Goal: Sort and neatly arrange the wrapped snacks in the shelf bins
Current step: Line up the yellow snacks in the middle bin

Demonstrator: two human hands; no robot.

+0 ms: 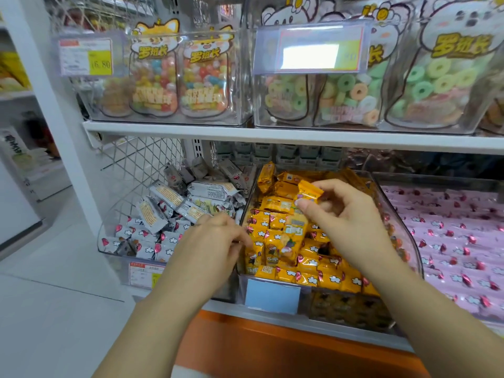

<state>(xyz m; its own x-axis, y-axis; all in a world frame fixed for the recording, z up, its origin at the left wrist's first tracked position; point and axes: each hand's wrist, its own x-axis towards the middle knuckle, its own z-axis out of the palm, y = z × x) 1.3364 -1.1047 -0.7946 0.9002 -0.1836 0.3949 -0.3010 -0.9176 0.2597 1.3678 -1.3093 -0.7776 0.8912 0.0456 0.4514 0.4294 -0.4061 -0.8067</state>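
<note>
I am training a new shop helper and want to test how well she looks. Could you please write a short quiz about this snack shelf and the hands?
1. True or false: the right hand pinches a yellow snack above the middle bin.
2. What colour are the wrappers in the right bin? A pink, B green, C blue.
3. Fill in: the blue card is fixed to the front of the ____ bin.

Key: 1 true; 2 A; 3 middle.
</note>
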